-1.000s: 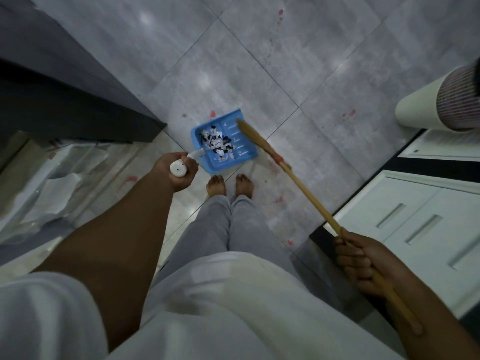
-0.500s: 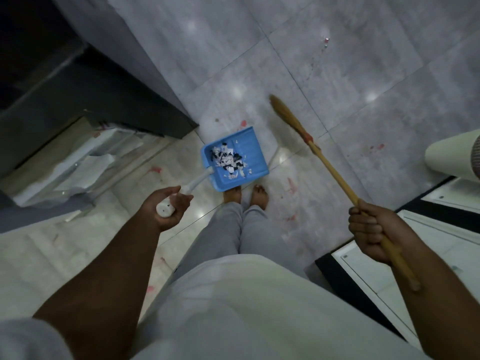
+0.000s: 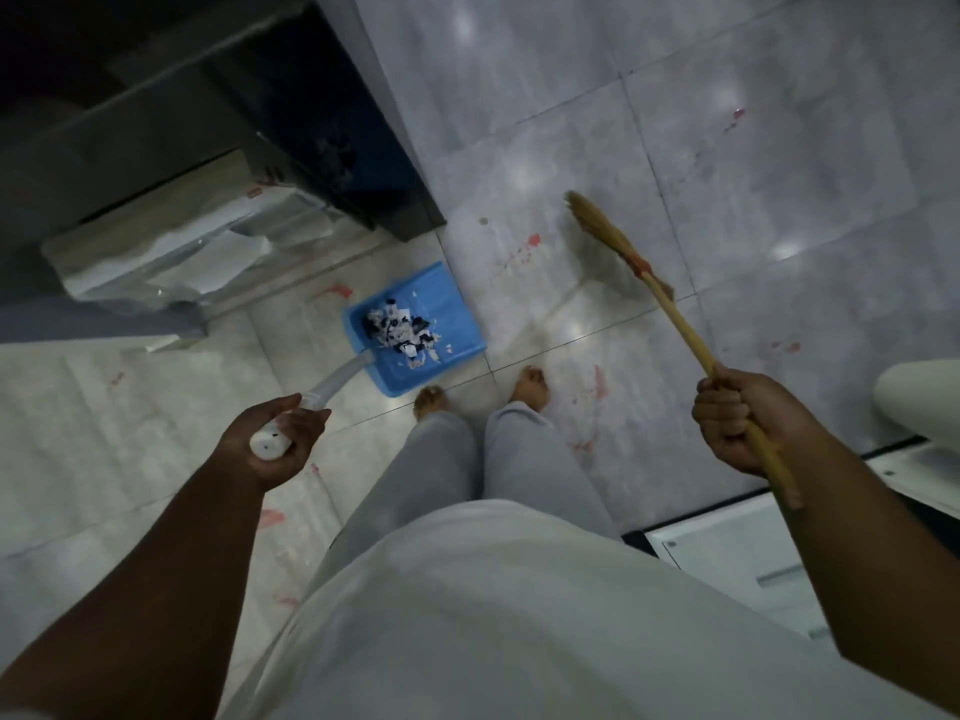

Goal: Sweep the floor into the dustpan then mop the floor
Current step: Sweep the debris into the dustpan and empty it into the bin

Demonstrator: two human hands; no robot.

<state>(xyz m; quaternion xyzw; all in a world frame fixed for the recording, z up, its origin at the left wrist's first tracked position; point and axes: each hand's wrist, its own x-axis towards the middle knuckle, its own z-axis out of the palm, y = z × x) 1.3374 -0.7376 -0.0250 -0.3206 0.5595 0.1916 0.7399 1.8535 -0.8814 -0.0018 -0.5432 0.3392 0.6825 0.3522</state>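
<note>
two hands are showing in the head view, and part of what each is holding is hidden. the left hand [image 3: 270,444] is curling round the end of the white handle [image 3: 337,379] of the dustpan [image 3: 447,296], so the fingers are covering the grip and only the capped tip is peeking out. the right hand [image 3: 743,423] is closing in a fist round the wooden stick of the broom [image 3: 680,330], whose top end is poking out below the fist along the forearm. the bristles [image 3: 597,223] are blurring, and i cannot tell whether they are touching the floor [image 3: 519,122]. deep shadow is swallowing the upper left, where a dark cabinet [image 3: 156,122] is barely showing, and a crumpled plastic-wrapped bundle [image 3: 182,262] below it is hard to identify. the right edge is cutting off a white rounded object [image 3: 919,402] and, lower down, white furniture [image 3: 727,553]. a white shirt [image 3: 519,589] is filling the bottom.

counting: one dustpan, one broom, one heap of scraps [image 3: 400,332], two bare feet [image 3: 431,400], and many red smears [image 3: 532,240] dotting the grey tiles.

the dustpan is looking bright blue and shallow, sitting just ahead of the left foot, left of the broom and well apart from its bristles. black and white scraps are heaping in its middle, toward the handle side. whether it is resting on the floor or hanging just above it, i cannot tell.
</note>
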